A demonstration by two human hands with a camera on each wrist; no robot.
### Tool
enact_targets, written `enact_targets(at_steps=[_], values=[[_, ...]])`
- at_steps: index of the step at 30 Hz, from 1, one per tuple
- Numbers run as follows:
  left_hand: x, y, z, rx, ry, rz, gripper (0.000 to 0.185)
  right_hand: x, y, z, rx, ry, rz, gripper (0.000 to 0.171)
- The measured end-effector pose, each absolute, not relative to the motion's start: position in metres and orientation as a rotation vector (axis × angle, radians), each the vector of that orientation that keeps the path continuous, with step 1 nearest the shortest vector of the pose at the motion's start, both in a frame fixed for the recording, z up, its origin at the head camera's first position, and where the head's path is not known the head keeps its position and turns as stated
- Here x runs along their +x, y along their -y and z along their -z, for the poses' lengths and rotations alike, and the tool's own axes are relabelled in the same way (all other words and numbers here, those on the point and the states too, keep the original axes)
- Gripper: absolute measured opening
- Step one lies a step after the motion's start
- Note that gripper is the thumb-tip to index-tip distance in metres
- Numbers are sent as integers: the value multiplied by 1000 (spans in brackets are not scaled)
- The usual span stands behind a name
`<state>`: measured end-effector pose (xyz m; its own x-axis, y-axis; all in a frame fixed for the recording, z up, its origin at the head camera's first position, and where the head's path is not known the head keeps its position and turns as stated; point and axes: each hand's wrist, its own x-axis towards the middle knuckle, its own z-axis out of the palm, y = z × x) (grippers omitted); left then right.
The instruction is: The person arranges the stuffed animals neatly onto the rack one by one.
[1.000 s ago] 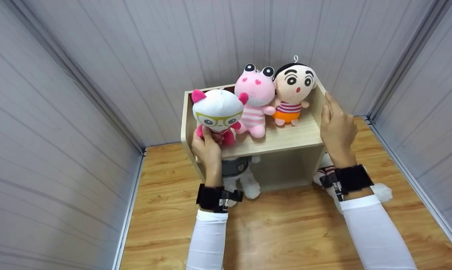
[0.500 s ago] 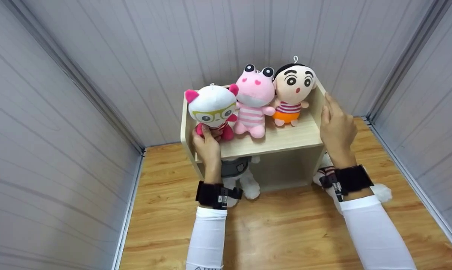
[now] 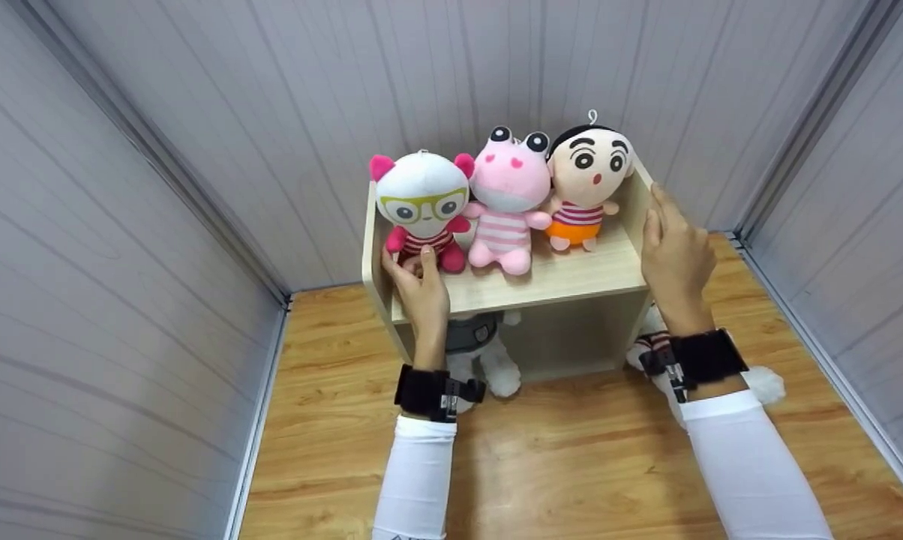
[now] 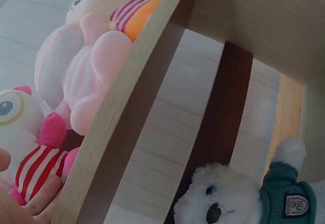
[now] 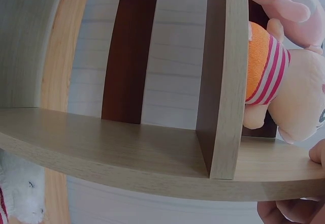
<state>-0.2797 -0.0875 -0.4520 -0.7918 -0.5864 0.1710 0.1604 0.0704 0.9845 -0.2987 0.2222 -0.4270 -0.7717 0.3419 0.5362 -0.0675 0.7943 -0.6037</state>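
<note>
My left hand is at the lower body of a panda plush with yellow glasses, pink ears and a striped shirt. Its fingers touch the striped belly in the left wrist view. The panda sits upright at the left end of the top shelf of a small wooden shelf unit. Beside it sit a pink frog-eyed plush and a boy plush in orange shorts. My right hand grips the unit's right side panel, thumb inside and fingers outside.
A white plush dog in a green-grey top sits in the lower compartment, legs sticking out the front. Another white plush lies on the wooden floor by the right side. Grey panel walls surround the unit.
The panda plush has moved left and back on the top shelf, going from tilted to upright. My left hand's hold on it has loosened. The right hand stays on the side panel.
</note>
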Motion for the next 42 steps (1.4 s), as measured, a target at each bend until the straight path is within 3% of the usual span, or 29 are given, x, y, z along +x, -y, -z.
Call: enact_targets(at_steps=[5, 12, 22, 26, 33, 42], values=[[-277, 86, 457, 334, 1747, 1820, 82, -299, -222, 426, -207, 2326, -818, 39], [-269, 85, 460, 247, 1733, 1758, 76, -299, -223, 426, -200, 2326, -818, 39], [-240, 89, 438, 78, 1695, 1452, 31, -300, -221, 426, -189, 2328, -814, 39], [-229, 99, 422, 53, 1623, 1294, 22, -299, -221, 426, -184, 2331, -822, 39], [-227, 126, 413, 227, 1728, 1070, 28, -298, -221, 424, -209, 2333, -837, 39], [-237, 146, 433, 263, 1890, 1262, 32, -297, -221, 425, -203, 2333, -839, 38]])
